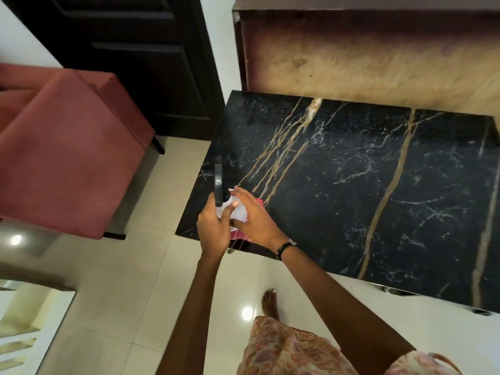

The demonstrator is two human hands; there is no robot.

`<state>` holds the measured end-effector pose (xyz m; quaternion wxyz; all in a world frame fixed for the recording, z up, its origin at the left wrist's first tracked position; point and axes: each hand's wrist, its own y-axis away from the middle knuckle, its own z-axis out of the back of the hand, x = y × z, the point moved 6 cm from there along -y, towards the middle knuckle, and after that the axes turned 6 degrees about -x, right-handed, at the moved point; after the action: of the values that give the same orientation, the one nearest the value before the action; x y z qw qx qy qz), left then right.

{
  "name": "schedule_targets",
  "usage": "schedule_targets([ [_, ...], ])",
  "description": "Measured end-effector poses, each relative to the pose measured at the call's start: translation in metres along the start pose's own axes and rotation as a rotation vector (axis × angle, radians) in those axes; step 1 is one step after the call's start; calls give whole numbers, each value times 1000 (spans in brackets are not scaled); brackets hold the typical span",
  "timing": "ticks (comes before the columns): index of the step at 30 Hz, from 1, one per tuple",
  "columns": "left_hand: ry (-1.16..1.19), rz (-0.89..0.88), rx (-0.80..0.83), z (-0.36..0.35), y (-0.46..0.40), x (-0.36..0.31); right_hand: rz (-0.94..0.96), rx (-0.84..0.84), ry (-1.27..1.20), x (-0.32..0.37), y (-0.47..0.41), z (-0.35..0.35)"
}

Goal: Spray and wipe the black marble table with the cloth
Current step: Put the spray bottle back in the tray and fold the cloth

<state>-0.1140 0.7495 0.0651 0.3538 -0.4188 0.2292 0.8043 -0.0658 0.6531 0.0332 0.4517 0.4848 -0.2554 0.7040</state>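
Worktop (351,185) of black marble shows no wet streaks or spray beads — I judge both spraying and wiping not yet begun. Left hand (213,228) has fingers wrapped round the spray bottle (222,196) at the worktop's near-left corner. Right hand (254,217) lies there too, fingers nearly straight, on the cloth (240,212).
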Motion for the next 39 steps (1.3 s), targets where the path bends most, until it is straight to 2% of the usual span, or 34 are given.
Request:
schedule_targets([
  [12,45,-301,120,-128,151,-156,-30,-399,-19,-35,124,214],
  [22,56,-459,246,-254,279,-243,-38,-780,-33,-89,235,379],
  [35,139,-525,421,-411,330,-323,-103,-959,14,-154,269,532],
  [39,257,-497,614,-466,333,-333,-103,-987,60,-183,267,574],
])
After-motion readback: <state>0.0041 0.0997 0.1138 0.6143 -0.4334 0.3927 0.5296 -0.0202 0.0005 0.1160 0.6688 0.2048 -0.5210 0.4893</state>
